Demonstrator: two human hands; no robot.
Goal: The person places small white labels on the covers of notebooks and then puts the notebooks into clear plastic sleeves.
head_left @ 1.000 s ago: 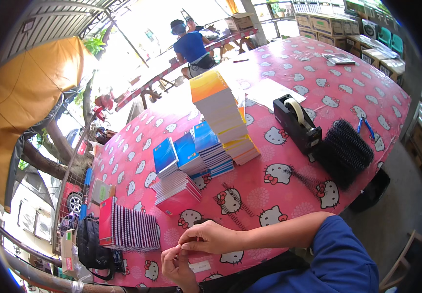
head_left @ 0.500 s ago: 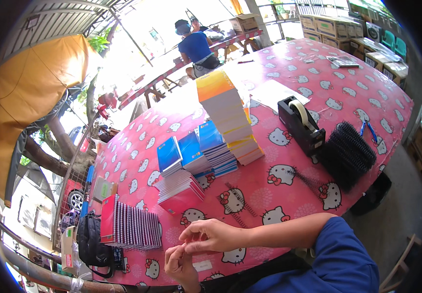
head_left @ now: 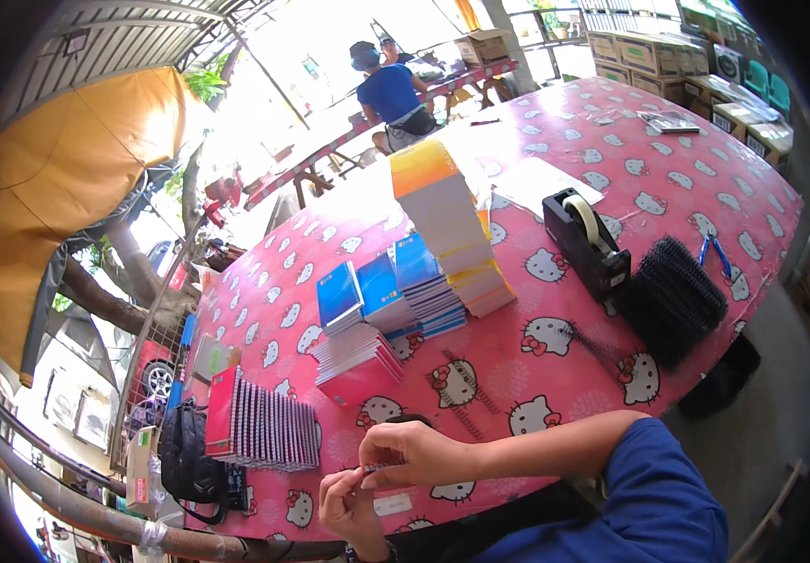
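Note:
My right hand (head_left: 419, 453) and my left hand (head_left: 347, 502) meet at the near edge of the pink cartoon-cat tablecloth (head_left: 555, 375). Together their fingertips pinch a small striped piece (head_left: 377, 466); it is too small to tell what it is. A white slip (head_left: 392, 505) lies on the cloth just under my hands. Standing spiral-bound notebooks (head_left: 264, 427) form a row to the left of my hands. Beyond them are a pink notebook stack (head_left: 358, 361), blue notebook stacks (head_left: 386, 291) and a tall leaning stack with an orange top (head_left: 442, 220).
A black tape dispenser (head_left: 585, 246), a pile of black binding coils (head_left: 672, 296) and blue pens (head_left: 714, 253) sit to the right. A black bag (head_left: 189, 460) hangs at the left edge. A person in blue (head_left: 391, 89) sits at a far table, with cardboard boxes (head_left: 649, 52) behind.
My hands stay together over the same spot, fingers shifting slightly on the small piece. The view has moved a little.

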